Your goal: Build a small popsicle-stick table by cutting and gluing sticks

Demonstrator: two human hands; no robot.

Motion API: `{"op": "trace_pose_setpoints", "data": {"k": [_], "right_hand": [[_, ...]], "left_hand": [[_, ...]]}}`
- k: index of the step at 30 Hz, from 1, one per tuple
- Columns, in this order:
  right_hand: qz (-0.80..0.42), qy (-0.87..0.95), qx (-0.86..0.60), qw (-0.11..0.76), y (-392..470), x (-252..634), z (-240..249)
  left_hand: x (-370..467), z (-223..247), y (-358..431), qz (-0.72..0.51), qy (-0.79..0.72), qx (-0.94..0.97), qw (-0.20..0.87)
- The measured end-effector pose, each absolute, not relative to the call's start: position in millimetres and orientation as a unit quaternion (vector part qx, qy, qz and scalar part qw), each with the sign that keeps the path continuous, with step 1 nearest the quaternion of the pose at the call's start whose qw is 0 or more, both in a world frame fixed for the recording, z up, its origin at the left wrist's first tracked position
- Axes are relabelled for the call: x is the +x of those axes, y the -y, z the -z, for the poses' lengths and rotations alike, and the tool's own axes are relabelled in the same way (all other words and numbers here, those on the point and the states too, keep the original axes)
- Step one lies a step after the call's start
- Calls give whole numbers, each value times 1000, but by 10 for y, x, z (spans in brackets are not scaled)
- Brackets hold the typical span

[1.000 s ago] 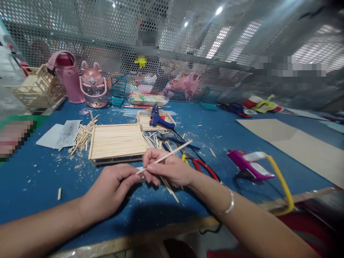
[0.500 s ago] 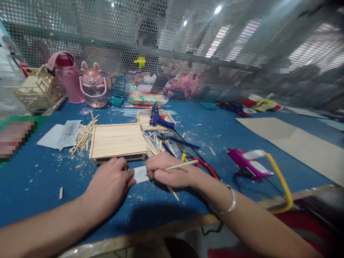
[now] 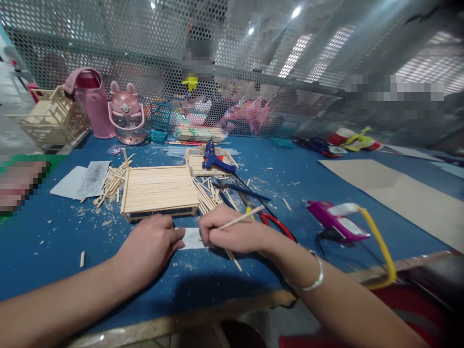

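Note:
A small piece of whitish-grey paper (image 3: 193,238) lies on the blue tabletop between my hands. My left hand (image 3: 151,241) is closed, its fingers curled and its thumb and fingertips gripping the paper's left edge. In my closed right hand (image 3: 232,229) is a thin wooden stick (image 3: 243,216), slanting up to the right, its lower end hidden by the fingers near the paper's right side. Just beyond both hands sits a rectangular frame of wooden sticks (image 3: 159,190) with a slatted top.
Loose cut sticks (image 3: 115,182) and wood crumbs surround the frame. Pliers (image 3: 277,224) lie right of centre, and a blue glue gun (image 3: 217,162) rests on a smaller stick piece behind. A purple device (image 3: 339,222) with a yellow strap, pink bottles (image 3: 126,113) and cardboard (image 3: 391,193) stand around.
My right hand has shifted slightly right, and the stick in it now tilts more steeply. The paper lies flatter and a little further right. My left hand is nearly unmoved.

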State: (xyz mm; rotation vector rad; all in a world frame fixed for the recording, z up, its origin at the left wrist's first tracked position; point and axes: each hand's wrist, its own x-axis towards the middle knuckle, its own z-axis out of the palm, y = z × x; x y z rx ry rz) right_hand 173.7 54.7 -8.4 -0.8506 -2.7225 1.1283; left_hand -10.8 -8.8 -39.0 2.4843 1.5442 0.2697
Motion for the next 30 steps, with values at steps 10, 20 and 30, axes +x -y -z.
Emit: {"op": "trace_pose_setpoints", "data": {"k": [10,20,30], "right_hand": [[-550,761,-313,143,-532,1789,199],[-284,907,-267,160,-481,1657,223],[-241,933,-247,99,-487,1617,161]], "left_hand": [[-85,342,210,-100,-541,831,79],[-90,354,205,-106,-556,819,88],[-109,359,173,-105,-540,829,96]]}}
